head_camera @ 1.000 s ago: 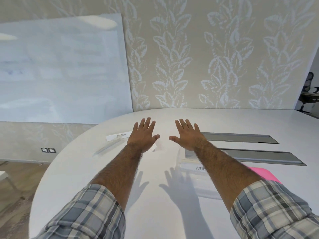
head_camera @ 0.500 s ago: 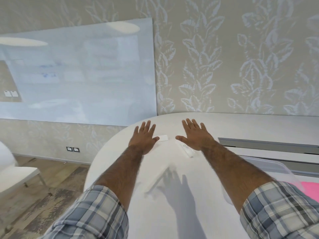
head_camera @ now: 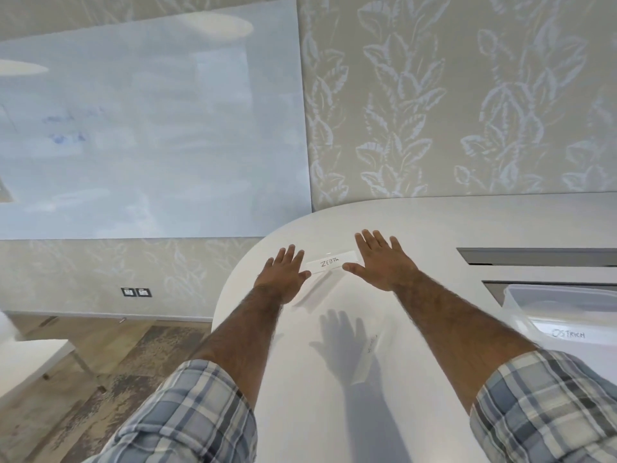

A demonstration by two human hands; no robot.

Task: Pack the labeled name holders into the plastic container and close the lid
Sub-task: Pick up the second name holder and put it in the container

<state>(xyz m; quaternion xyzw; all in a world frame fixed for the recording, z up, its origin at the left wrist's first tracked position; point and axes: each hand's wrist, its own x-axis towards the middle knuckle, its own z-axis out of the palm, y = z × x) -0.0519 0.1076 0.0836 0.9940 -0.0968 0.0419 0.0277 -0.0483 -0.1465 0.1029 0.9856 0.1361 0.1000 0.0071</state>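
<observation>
Both hands were stretched over the white table (head_camera: 434,222) with fingers spread, palms down and empty: the left hand (head_camera: 283,275) and right hand (head_camera: 384,262) flanked a name holder marked ZEBRA (head_camera: 330,264). A clear plastic container (head_camera: 521,295) stood at the right edge, lid off, holding a holder marked OSTRICH (head_camera: 567,334). Whether either thumb touched the ZEBRA holder could not be told.

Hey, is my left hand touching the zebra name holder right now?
Cannot tell. In the head view the left hand has its thumb tip right at the zebra name holder, with neither contact nor gap clearly visible.
</observation>
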